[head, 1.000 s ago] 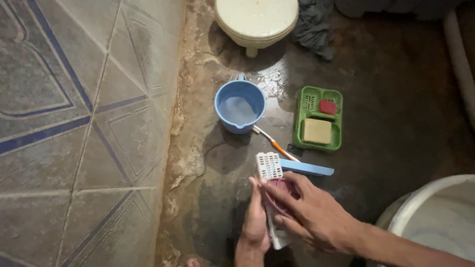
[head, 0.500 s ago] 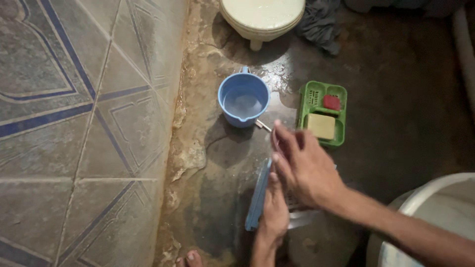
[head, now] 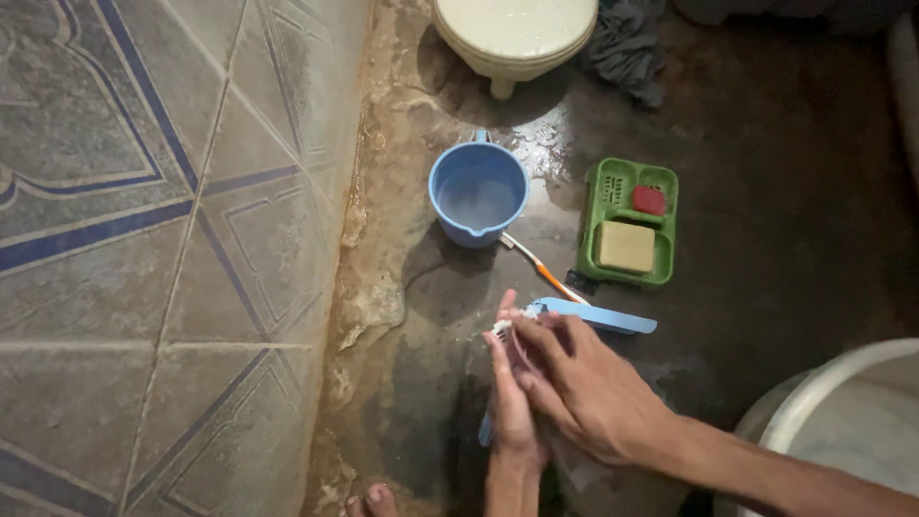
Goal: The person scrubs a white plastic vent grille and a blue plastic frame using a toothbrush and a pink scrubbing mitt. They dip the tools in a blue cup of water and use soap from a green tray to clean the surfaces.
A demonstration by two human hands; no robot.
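A white perforated plastic piece (head: 502, 330) is pressed between the two hands, low in the middle of the view, just above the wet floor; only its top corner shows. The left hand (head: 512, 402) is held flat and upright against it, fingers straight and together. The right hand (head: 584, 383) is laid over it from the other side, fingers curled around the piece and something pinkish that can barely be made out. A light blue flat plastic part (head: 598, 318) is seen jutting out just beyond the fingertips, and a blue edge shows below the left hand; whether it is gripped cannot be told.

Further out, an orange and white toothbrush (head: 541, 271) is lying on the floor, its end reaching the blue plastic mug (head: 478, 195), which is round, with a handle, and is holding clear water. To its right a green slotted soap tray (head: 627, 225) is set down, with a pale tan rectangular bar in the larger compartment and a small red piece in the smaller one.

The floor (head: 766, 239) is dark, wet and glossy. On the left a wall (head: 144, 239) of grey tiles with blue lines is seen, its base crusted and stained brown. At the top a cream round stool (head: 517, 29) and a grey crumpled cloth (head: 627, 43) are placed; at the lower right, the rim of a white bucket (head: 823, 383).
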